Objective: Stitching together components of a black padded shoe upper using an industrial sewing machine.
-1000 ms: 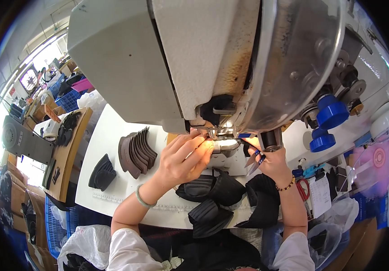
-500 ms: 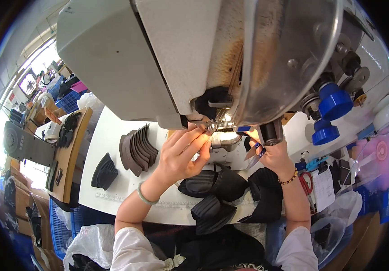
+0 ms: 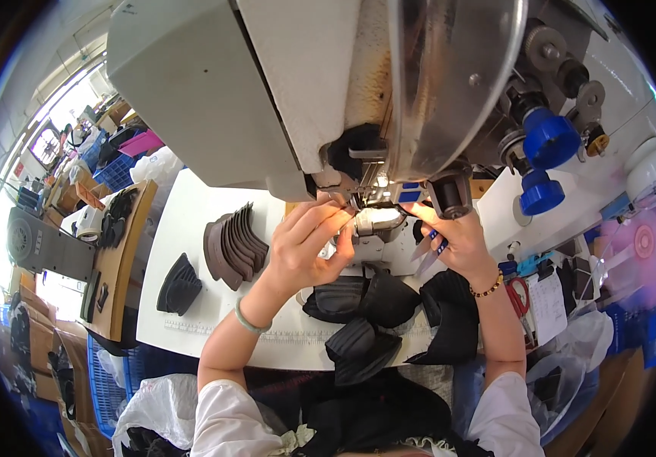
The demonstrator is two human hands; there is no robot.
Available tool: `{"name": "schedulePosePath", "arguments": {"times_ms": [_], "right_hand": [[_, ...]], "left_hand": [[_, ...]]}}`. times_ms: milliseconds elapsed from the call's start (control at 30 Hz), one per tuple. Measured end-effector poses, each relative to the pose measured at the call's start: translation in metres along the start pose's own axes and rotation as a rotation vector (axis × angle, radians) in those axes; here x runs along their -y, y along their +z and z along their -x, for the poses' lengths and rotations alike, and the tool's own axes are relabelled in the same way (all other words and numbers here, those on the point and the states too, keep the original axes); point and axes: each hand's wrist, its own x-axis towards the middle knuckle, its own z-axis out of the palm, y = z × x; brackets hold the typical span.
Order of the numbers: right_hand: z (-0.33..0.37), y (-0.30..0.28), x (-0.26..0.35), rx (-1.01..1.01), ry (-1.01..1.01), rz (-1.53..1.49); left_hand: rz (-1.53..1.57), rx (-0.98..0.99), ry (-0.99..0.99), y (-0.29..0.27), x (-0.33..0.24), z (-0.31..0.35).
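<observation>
My left hand (image 3: 297, 247) is at the left side of the sewing machine's (image 3: 206, 107) lit needle area, thumb and fingertips pinched together. Whatever lies between those fingertips is too hidden to name. On the other side of the needle area, my right hand (image 3: 463, 242) holds a pair of thread snips (image 3: 425, 257) against the palm, blades pointing down and left. Its forefinger and thumb reach toward the metal sewing arm (image 3: 379, 221). Black ribbed cup-shaped fabric pieces (image 3: 362, 298) lie just below the hands, with another black piece (image 3: 446, 316) near my right wrist.
A fanned stack of brown curved pieces (image 3: 235, 247) and a smaller black stack (image 3: 179, 286) rest on the white table (image 3: 191, 217) at left. A ruler strip (image 3: 206, 329) runs along its front. Red-handled scissors (image 3: 519, 297) lie at right, below blue knobs (image 3: 549, 137).
The whole view has shifted slightly, so the machine appears moved a little. Both hands stay around the needle area, and the snips remain in my right hand.
</observation>
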Motion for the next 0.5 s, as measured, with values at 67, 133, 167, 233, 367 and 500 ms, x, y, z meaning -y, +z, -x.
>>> {"name": "schedulePosePath", "arguments": {"times_ms": [67,133,167,233,367,500], "right_hand": [[-0.003,0.001,0.0,-0.004,-0.006,0.025],[-0.006,0.0,0.005,-0.052,-0.049,0.016],[-0.005,-0.001,0.007,-0.02,0.04,-0.061],[-0.011,-0.002,0.007,-0.044,-0.015,0.03],[-0.017,-0.021,0.027,-0.049,0.0,0.182],[0.004,-0.032,0.049,-0.053,0.011,0.138]], "left_hand": [[-0.014,-0.013,0.053,0.002,0.004,0.002],[-0.008,0.002,0.034,0.001,0.006,0.003],[-0.018,0.008,0.025,0.002,0.006,0.002],[-0.024,0.026,0.014,0.001,0.01,0.004],[0.089,0.12,-0.13,-0.013,0.008,0.002],[0.017,0.042,-0.265,-0.042,0.004,0.023]]}}
